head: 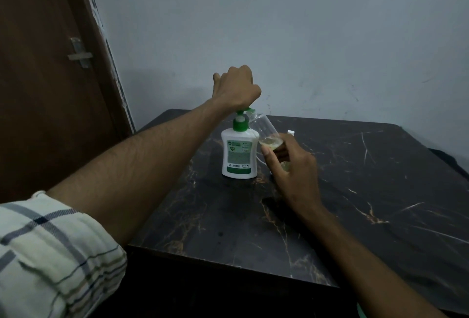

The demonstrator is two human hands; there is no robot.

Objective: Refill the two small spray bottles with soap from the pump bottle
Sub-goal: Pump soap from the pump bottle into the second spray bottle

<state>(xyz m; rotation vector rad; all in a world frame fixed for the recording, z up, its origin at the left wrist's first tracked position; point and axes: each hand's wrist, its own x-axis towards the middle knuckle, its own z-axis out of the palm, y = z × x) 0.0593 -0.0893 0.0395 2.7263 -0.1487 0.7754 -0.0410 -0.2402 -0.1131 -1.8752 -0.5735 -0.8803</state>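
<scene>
The person stands at a dark marble-patterned surface [355, 190] in the corner of a room. A white pump bottle [239, 155] with a green pump head and a green label stands upright on it, toward the far side.

The left hand [237, 88] is on top of the pump. Its fingers are curled into a fist, and the lower part of the hand presses on the green pump head; only the spout and the collar show below it. I cannot tell if the fingers wrap around the head or only push on it.

The right hand [291, 170] holds a small clear spray bottle [264, 131] by its lower end, with thumb and fingers curled around it. The bottle is tilted, and its open neck points up and to the left, just beside the green spout. A little pale yellow-green soap lies in the low end, near the fingers. This bottle touches, or almost touches, the right shoulder of the pump bottle.

Behind the right hand a small white part [290, 132] shows, but most of it is hidden.

The left arm has a rolled checked sleeve [50, 254]. A brown door [45, 76] is at the left, and a pale wall [279, 38] is behind.
</scene>
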